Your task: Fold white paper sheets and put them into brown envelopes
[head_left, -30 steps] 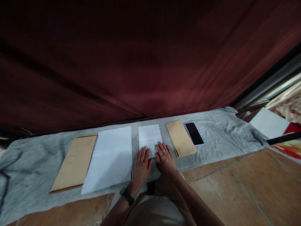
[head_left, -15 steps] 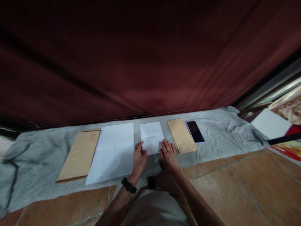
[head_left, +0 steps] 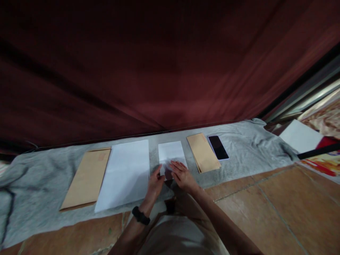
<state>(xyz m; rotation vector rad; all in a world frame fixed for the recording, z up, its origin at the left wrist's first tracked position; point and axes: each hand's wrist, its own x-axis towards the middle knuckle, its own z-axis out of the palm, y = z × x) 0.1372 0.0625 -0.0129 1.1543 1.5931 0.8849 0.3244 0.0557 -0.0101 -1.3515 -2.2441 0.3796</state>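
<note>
A small folded sheet of white paper lies on the grey cloth in front of me. My right hand rests on its near right part, fingers stretched out and flat on the surface. At the paper's near left edge is my left hand, thumb and forefinger apart and touching the edge; its other fingers are partly hidden. A dark band sits on the left wrist. To the left lies a stack of large white paper, and to the right are small brown envelopes.
Large brown envelopes lie left of the white stack. A phone with a dark screen is beside the small envelopes. Under everything spreads a grey cloth; a dark red curtain hangs behind it. Tiled floor shows in front.
My right hand has slid left from the paper's right edge onto the paper. My left hand stays at the left edge. The view has shifted slightly.
</note>
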